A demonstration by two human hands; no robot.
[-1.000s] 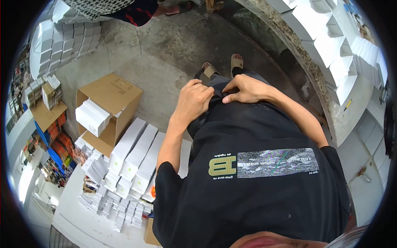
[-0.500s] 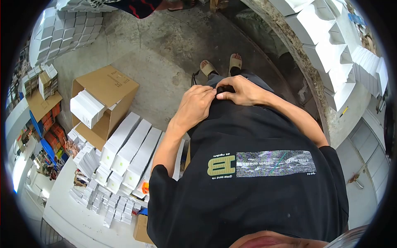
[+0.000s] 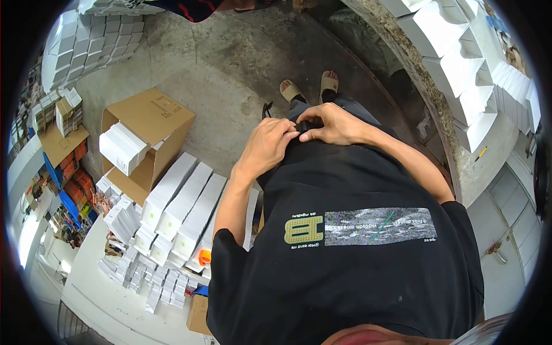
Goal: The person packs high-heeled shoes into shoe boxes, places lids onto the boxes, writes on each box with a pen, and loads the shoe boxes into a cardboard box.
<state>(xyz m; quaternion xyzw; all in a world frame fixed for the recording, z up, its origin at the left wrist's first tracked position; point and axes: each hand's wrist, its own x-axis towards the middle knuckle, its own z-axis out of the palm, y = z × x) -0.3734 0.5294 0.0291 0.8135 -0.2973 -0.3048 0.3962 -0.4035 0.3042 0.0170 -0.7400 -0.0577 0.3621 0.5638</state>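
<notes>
At the waist of the black clothing, my left hand (image 3: 265, 145) is closed, with its fingertips pinching dark fabric (image 3: 303, 127). Facing it from the other side is my right hand (image 3: 333, 125), whose thumb and index finger curve round the same dark bunched material. The fingertips of both hands nearly meet there, and what exactly lies between them is too dark and small to make out. A black shirt (image 3: 345, 276) with a printed panel spreads below the hands. Past them, two feet in beige sandals (image 3: 290, 91) stand on the floor.
On the left an open cardboard box (image 3: 167, 118) holds white boxes. Long white boxes (image 3: 192, 213) and small white pieces (image 3: 167, 287) lie on a pale table (image 3: 98, 299). White cartons (image 3: 454, 63) line the right ledge. Another person's dark clothing (image 3: 192, 7) shows at the top.
Both hands have drawn closer together at the waist. My left hand has tilted slightly, its thumb now showing more. The view has shifted a little, and the other person's clothing shows less at the top.
</notes>
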